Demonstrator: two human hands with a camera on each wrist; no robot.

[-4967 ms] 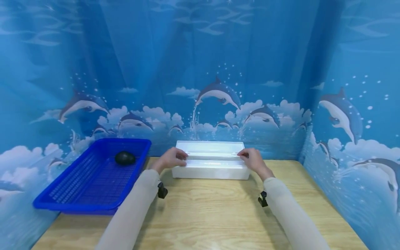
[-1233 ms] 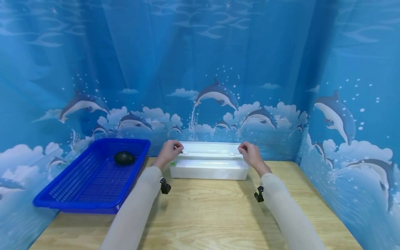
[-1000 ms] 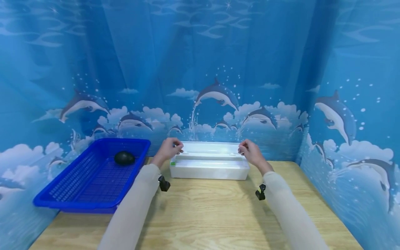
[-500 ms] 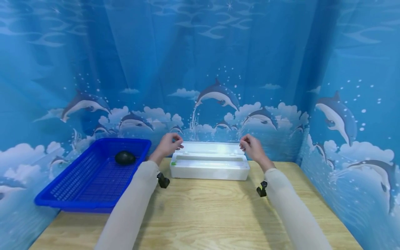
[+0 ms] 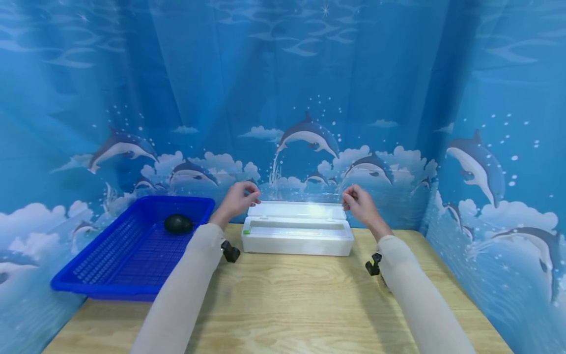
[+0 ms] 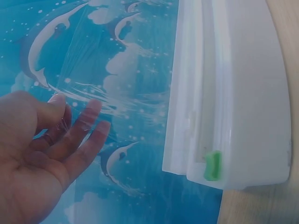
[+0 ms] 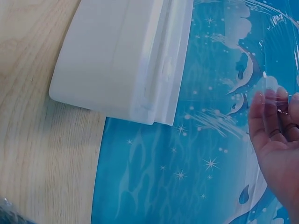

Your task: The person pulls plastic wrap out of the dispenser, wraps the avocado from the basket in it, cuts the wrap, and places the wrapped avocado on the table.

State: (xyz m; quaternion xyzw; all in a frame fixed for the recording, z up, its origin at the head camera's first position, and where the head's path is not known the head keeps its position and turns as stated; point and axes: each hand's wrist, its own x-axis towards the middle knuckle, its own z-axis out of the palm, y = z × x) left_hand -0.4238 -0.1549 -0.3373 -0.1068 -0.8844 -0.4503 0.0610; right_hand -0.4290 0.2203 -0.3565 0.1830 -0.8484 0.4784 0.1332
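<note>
A white cling film dispenser [image 5: 298,245] lies lengthwise at the back of the table, its lid [image 5: 300,210] tilted up behind. Clear cling film [image 6: 131,79] stretches from it up to both hands, barely visible in the head view. The left hand [image 5: 239,200] pinches one corner of the film between thumb and fingers, above the dispenser's left end. On the other side, the right hand [image 5: 361,205] pinches the opposite corner at about the same height. A green slider [image 6: 213,165] sits at the dispenser's left end.
A blue plastic basket [image 5: 66,282] stands on the left of the wooden table [image 5: 292,305], with a dark, smooth oval thing [image 5: 178,223] in it. A dolphin-print curtain [image 5: 300,73] hangs close behind the dispenser and along both sides.
Both hands were low at the dispenser's opening. They have risen and moved back, drawing film out. The dispenser, basket and dark oval thing stay in place.
</note>
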